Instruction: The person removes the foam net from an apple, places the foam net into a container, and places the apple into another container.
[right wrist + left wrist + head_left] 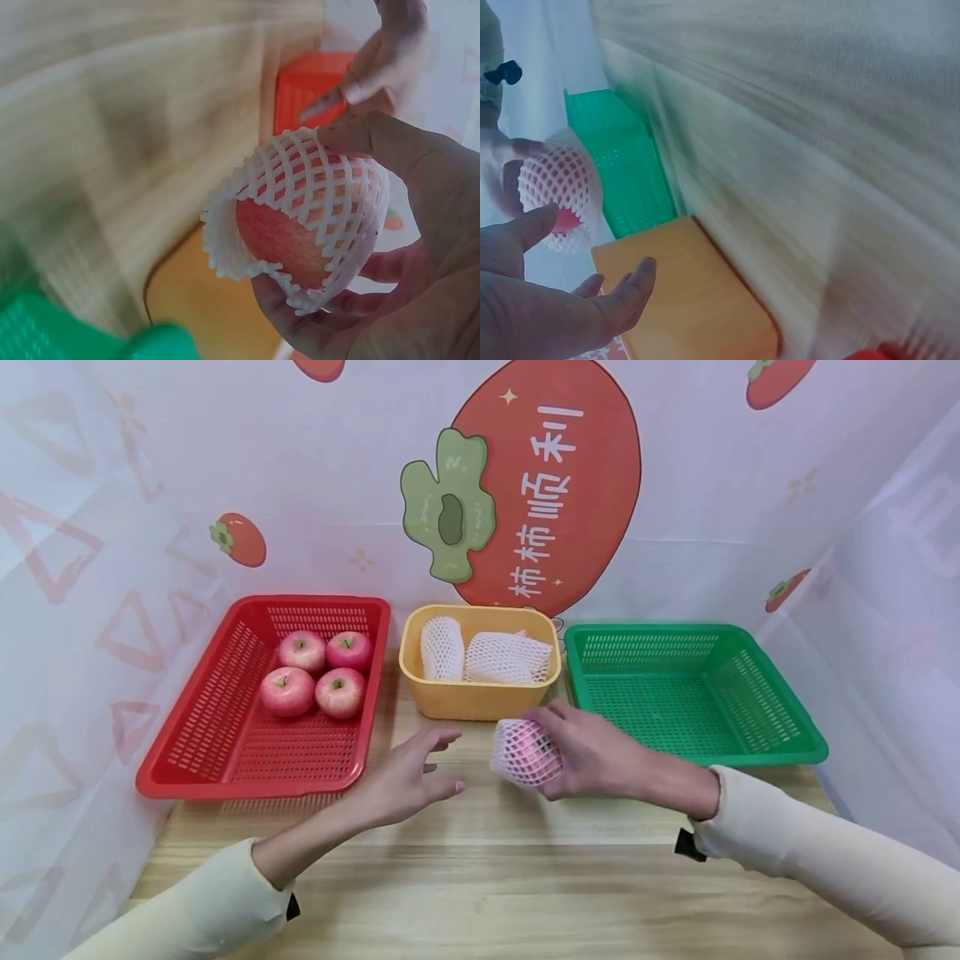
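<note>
An apple (281,238) sits inside a white foam net sleeve (307,176), and my right hand (588,750) grips the two together above the table. In the right wrist view the thumb lies on top of the net and the fingers curl round beneath; red skin shows through the net's opening. My left hand (405,781) hovers to the left of the wrapped apple, fingers loosely spread and holding nothing. The left wrist view also shows that left hand (562,300), its thumb overlapping the netted apple in the picture; whether they touch is unclear there, but the head view shows them apart.
A red basket (255,790) at the left holds several bare apples (288,692). Behind the hands stands a yellow tub (480,700) with folded white foam nets (508,657). A green basket (652,702) is at the right. Printed sheeting (322,468) walls the wooden table (480,877).
</note>
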